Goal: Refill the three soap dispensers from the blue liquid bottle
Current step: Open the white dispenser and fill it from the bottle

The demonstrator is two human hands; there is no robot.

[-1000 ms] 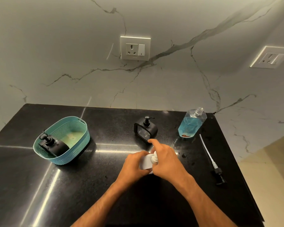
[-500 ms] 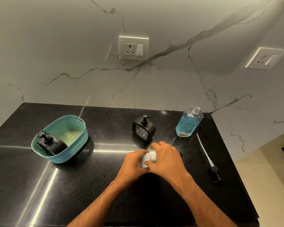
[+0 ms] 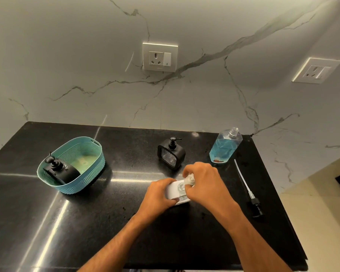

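Steadying white dispenser (image 3: 176, 191) mid-tabletop (image 3: 126, 222), left hand (image 3: 157, 195) clamped on its body; right hand (image 3: 201, 181) pinches the pump (image 3: 189, 179), seemingly off the neck; lift straight; blue bottle (image 3: 224, 148) stands uncapped behind.

One head camera looks forward and down from above the black counter (image 3: 86, 222), close, facing the marble wall (image 3: 67, 55).

Both hands, left (image 3: 159, 195) and right (image 3: 204, 183), curled, gripping.
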